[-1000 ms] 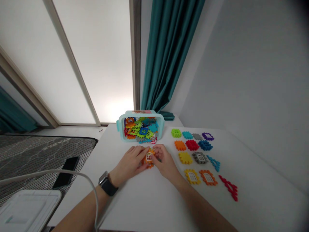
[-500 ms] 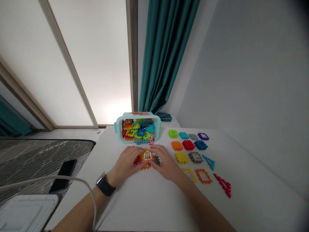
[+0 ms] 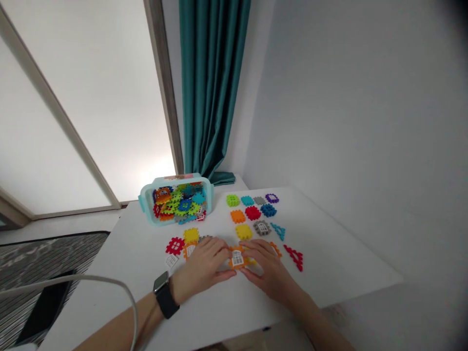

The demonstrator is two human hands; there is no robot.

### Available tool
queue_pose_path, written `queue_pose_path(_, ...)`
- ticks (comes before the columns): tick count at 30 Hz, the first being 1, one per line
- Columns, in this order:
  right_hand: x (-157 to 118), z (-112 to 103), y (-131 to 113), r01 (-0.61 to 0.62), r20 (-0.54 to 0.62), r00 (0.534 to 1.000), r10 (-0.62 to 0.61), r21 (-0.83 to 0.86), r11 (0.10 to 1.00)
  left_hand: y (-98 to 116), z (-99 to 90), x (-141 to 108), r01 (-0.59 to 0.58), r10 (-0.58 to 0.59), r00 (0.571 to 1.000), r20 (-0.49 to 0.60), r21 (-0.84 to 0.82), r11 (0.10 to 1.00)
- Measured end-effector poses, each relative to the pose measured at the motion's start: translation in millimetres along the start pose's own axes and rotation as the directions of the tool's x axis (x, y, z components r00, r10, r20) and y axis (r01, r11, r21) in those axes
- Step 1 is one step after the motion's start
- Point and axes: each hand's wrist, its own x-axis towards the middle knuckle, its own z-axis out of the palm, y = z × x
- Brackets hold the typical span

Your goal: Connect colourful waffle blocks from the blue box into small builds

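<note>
My left hand (image 3: 201, 261) and my right hand (image 3: 266, 270) meet on an orange interlocking block with a white window (image 3: 237, 258), lying low on the white table (image 3: 146, 263). Both hands grip its sides. A yellow piece (image 3: 251, 261) shows beside it under my right fingers. To the left of my left hand lie a red gear-edged block (image 3: 174, 246), a yellow block (image 3: 191, 236), a partly hidden orange block (image 3: 189, 251) and a loose white window insert (image 3: 171, 261). A grey block (image 3: 205, 238) is partly hidden behind my left knuckles.
A pale teal plastic box (image 3: 144, 204) full of mixed blocks stands at the back. Rows of coloured blocks, including a green one (image 3: 232, 200) and a red triangular strip (image 3: 294, 257), lie right. A black phone (image 3: 44, 307) rests on the striped surface below the table's left edge.
The view has swung right, shifting the table left in the frame. The red block now lies apart to the left, with yellow and orange blocks beside it. My hands remain on the orange window block.
</note>
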Motion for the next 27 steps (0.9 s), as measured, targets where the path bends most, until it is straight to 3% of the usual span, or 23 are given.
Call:
queue_pose_path(5,-37,-33,42,-0.123,-0.034,0.992,0.123,-0.019,0.992,13,24.1,37,-0.065,0.072,0.995,0.069,-0.104,0.993)
queue_pose_path(11,-59,-59,81,-0.268,-0.004,0.963,0.269,-0.054,0.962,23,57.0,67,-0.013,0.016,0.998,0.054,-0.062,0.998)
queue_pose_path(17,-60,-57,90,-0.275,0.034,0.96,0.277,-0.067,0.959,33,72.3,78,0.03,-0.031,0.997,0.074,0.015,0.999)
queue_pose_path(27,-54,-52,95,-0.217,0.131,0.964,0.232,-0.116,0.969,39,82.5,81,0.091,-0.108,0.984,0.142,0.123,0.988)
